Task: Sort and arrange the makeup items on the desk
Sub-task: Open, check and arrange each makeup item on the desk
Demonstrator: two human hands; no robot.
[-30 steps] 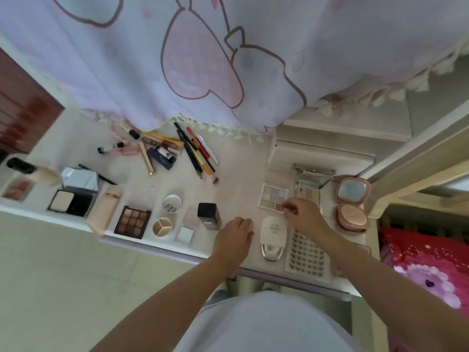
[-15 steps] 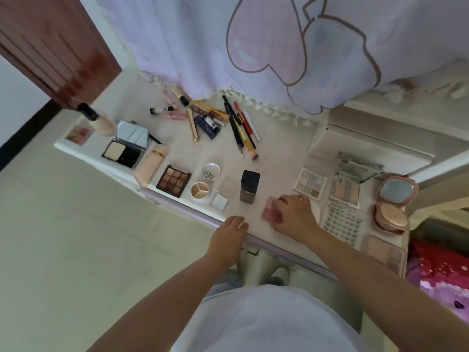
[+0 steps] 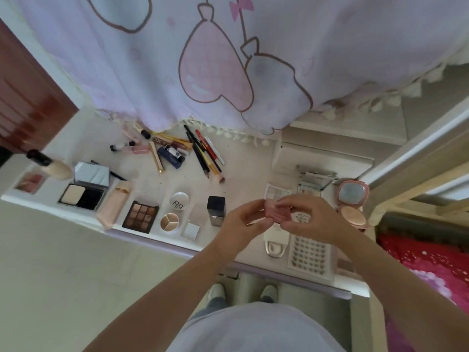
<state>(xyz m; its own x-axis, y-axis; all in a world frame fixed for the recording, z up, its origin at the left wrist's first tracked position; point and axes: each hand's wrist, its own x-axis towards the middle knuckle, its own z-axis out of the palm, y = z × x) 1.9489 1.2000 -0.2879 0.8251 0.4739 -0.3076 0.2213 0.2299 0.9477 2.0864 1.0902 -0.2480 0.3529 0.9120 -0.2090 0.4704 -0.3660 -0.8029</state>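
While both hands work above the desk's [image 3: 157, 237] front edge, a small pink compact [image 3: 278, 211] is held between them, lifted clear of the surface just right of the black-capped square bottle [image 3: 216, 210]. The left hand [image 3: 239, 222] grips the compact's left end with curled fingers and thumb; the right hand [image 3: 311, 218] pinches its right end from above, fingers bent round it. Left of the bottle lie a small white square case [image 3: 190, 230], a round three-part pot [image 3: 169, 222] with its white lid [image 3: 179, 201] beside it, a brown eyeshadow palette [image 3: 140, 216], a peach tube [image 3: 114, 204] and an open black powder compact [image 3: 87, 189]. Behind the bottle, near the hem of the pink curtain [image 3: 228, 59], pencils and lipsticks [image 3: 203, 153] lie in a loose heap. Right of the bottle, partly hidden by the hands, are a pale eyeshadow palette [image 3: 275, 191], a white cushion case [image 3: 276, 240], a tray of false lashes [image 3: 311, 257] and an open round rose-gold compact [image 3: 352, 201]
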